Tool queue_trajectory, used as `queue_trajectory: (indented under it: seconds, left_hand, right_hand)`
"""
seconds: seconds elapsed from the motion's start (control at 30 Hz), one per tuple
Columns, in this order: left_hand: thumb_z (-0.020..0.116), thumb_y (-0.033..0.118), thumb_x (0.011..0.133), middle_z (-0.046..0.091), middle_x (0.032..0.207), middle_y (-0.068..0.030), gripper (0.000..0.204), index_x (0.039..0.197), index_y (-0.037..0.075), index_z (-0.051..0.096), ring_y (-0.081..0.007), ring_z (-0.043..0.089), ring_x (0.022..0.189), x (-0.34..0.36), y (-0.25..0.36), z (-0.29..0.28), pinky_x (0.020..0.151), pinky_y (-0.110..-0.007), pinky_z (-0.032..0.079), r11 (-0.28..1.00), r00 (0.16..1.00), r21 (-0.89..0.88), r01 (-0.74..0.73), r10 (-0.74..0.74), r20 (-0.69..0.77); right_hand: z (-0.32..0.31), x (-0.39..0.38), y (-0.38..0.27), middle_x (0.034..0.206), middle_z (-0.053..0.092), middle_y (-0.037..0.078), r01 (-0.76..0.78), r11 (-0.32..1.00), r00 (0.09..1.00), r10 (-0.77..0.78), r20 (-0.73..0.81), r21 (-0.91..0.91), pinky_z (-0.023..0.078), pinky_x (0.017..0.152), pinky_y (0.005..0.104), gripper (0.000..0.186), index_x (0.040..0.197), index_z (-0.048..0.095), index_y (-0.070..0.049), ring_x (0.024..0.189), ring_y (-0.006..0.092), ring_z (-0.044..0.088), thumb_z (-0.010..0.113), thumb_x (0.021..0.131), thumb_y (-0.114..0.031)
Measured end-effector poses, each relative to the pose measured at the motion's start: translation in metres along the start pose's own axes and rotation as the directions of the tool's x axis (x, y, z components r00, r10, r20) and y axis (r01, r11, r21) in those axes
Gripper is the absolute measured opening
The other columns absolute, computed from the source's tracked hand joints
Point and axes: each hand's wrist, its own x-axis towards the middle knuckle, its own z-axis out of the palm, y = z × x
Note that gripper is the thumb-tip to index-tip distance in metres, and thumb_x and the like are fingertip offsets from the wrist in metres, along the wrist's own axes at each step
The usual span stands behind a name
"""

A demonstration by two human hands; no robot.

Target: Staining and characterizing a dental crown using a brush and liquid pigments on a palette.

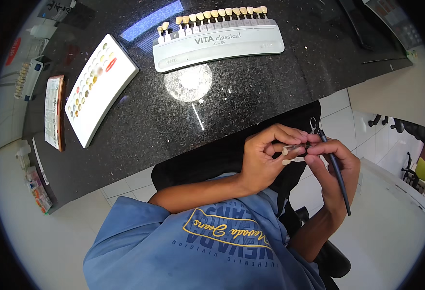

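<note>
Bright, cool-white light is filling the room, apparently coming from above: a round glare (188,83) is blooming on the glossy dark countertop (140,128), a thin white streak (198,117) is shining just below it, and a bluish strip (152,20) is reflecting near the top. The white board (110,89) is washing out, a smudgy blur (98,71) sitting over its upper half. Soft shading is falling along the left hand (260,157) and the right hand (340,166), while the black shape (186,170) under the counter is swallowing detail. Fisheye distortion is bending straight edges, the corners are sinking into black, and the small pieces (290,150) being held are looking indistinct
</note>
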Motion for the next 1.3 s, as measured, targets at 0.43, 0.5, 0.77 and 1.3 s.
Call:
queue_trajectory:
  seconds: [0.43, 0.5, 0.77, 1.3]
  left_hand:
    - [0.064, -0.012, 0.076, 0.060, 0.099, -0.0162, 0.019, 0.091, -0.003, 0.055, -0.0269, 0.058, 0.104, 0.004, -0.005, 0.000, 0.092, -0.036, 0.050, 0.999, 1.000, -0.035, 0.007, -0.007, -0.005]
    - [0.064, -0.011, 0.076, 0.060, 0.099, -0.0161, 0.020, 0.091, -0.003, 0.055, -0.0268, 0.058, 0.104, 0.004, -0.005, 0.000, 0.092, -0.036, 0.049, 1.000, 1.000, -0.028, 0.001, -0.001, -0.007]
    - [0.064, -0.012, 0.075, 0.060, 0.098, -0.0152, 0.021, 0.091, -0.002, 0.055, -0.0260, 0.058, 0.104, 0.003, -0.003, 0.000, 0.093, -0.036, 0.049, 0.999, 1.000, -0.039, -0.020, 0.020, 0.004]
    - [0.065, -0.014, 0.073, 0.059, 0.098, -0.0154, 0.022, 0.089, -0.002, 0.056, -0.0263, 0.058, 0.103, 0.002, 0.003, 0.002, 0.091, -0.036, 0.050, 0.997, 0.999, -0.049, -0.053, 0.053, -0.005]
  right_hand:
    - [-0.003, 0.011, 0.002, 0.081, 0.066, 0.009, -0.025, 1.000, 0.999, 0.025, 0.040, 0.014, 0.043, 0.085, 0.0265, 0.010, 0.083, 0.065, 0.002, 0.093, 0.0145, 0.059, 0.067, 0.074, 0.004]
    - [-0.003, 0.012, 0.001, 0.080, 0.066, 0.009, -0.041, 0.999, 0.998, 0.040, 0.040, 0.009, 0.043, 0.085, 0.0268, 0.010, 0.083, 0.065, 0.002, 0.092, 0.0141, 0.059, 0.067, 0.074, 0.004]
    - [-0.003, 0.010, 0.000, 0.080, 0.066, 0.009, -0.020, 1.000, 0.999, 0.020, 0.035, 0.018, 0.043, 0.086, 0.0281, 0.009, 0.083, 0.065, 0.002, 0.095, 0.0156, 0.058, 0.068, 0.074, 0.003]
    - [-0.002, 0.006, -0.002, 0.092, 0.063, 0.013, 0.013, 1.000, 0.999, -0.014, 0.046, 0.021, 0.044, 0.080, 0.0254, 0.010, 0.084, 0.064, 0.003, 0.085, 0.0141, 0.060, 0.067, 0.075, 0.005]
